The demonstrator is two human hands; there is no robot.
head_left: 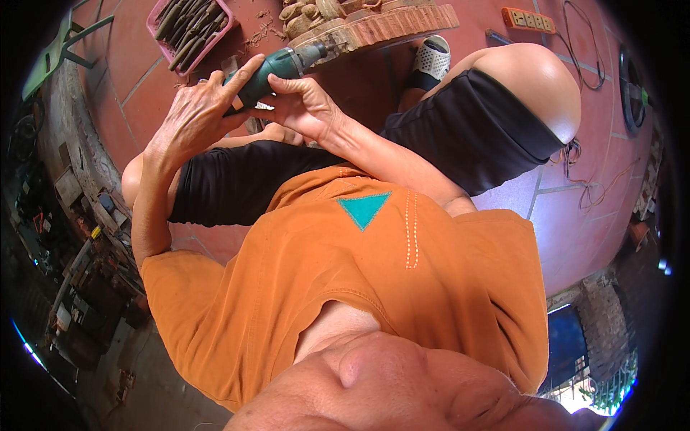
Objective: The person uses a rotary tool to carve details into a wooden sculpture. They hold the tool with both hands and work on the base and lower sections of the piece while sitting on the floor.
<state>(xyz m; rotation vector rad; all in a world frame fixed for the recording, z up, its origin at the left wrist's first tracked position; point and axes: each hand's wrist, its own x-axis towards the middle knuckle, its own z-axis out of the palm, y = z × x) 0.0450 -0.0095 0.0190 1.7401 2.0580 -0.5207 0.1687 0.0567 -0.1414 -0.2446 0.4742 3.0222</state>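
Note:
A green and black handheld power tool (282, 70), like a small drill or die grinder, lies slantwise across my two hands. My left hand (205, 108) wraps its rear body, with the index finger stretched along the casing. Close to the front, my right hand (307, 108) grips the tool with its thumb on the casing; its other fingers are partly hidden. The metal chuck and thin bit point right, at a light brown wood carving (374, 32) with a thick, rough-edged base. Whether the bit touches the wood I cannot tell.
Left of the carving, a pink basket (226, 14) holds several dark, slender hand tools. An orange power strip (528, 20) and its cord lie on the red floor tiles at the far right. A green plastic chair (54, 54) stands far left. Wood shavings lie near the basket.

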